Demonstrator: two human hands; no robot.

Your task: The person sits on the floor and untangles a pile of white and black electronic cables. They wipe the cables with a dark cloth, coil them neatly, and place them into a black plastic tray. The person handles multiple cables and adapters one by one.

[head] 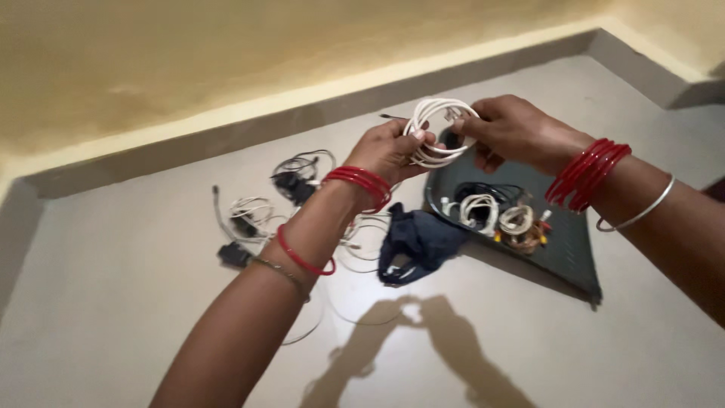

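Far left of the left hand [389,151], low on the floor [113,302]: loose white cables [253,211] and a black adapter [234,255], tangled. Nearer the wrist, a black cable bundle [296,181]. Left hand up off the floor, fingers closed around the left edge of a white cable coil [436,132]. Coil stands roughly upright between both hands, its open face toward the viewer, long axis about left-right; a thin dark tip pokes out left, past the left hand. Right hand [513,132] pinches the coil's right edge, fingers together on it. Below the hands: dark blue cloth [419,242], touching a dark tray [574,249] holding small coiled cables [498,215]. Hand shadows on the floor below.
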